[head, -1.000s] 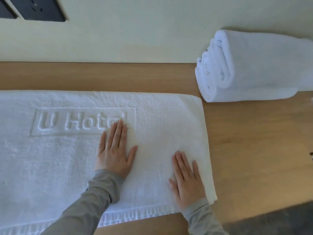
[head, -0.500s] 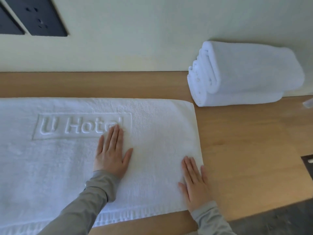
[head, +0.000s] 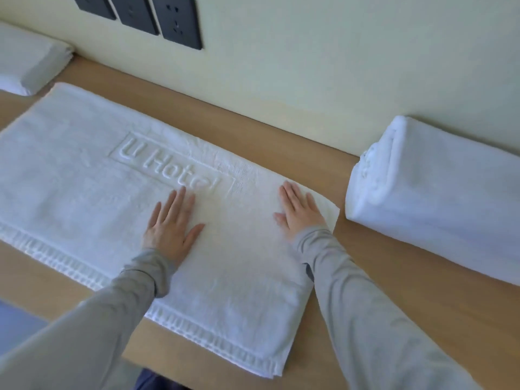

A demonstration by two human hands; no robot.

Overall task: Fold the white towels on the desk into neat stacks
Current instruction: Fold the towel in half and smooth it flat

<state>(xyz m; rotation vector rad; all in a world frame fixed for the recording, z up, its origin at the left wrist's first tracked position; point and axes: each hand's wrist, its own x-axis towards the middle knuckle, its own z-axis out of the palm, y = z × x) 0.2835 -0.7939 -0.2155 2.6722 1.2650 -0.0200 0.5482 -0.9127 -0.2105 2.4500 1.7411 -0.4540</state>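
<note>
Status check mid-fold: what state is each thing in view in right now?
Spread towel: flat on the desk, logo side up.
Left hand: flat, fingers straight, pressing the towel just below the logo.
Right hand: flat, pressing near the towel's right edge.
Right towel bundle: folded, by the wall.
Far-left towel: folded, partly out of frame.
Wall sockets: nothing plugged in.
</note>
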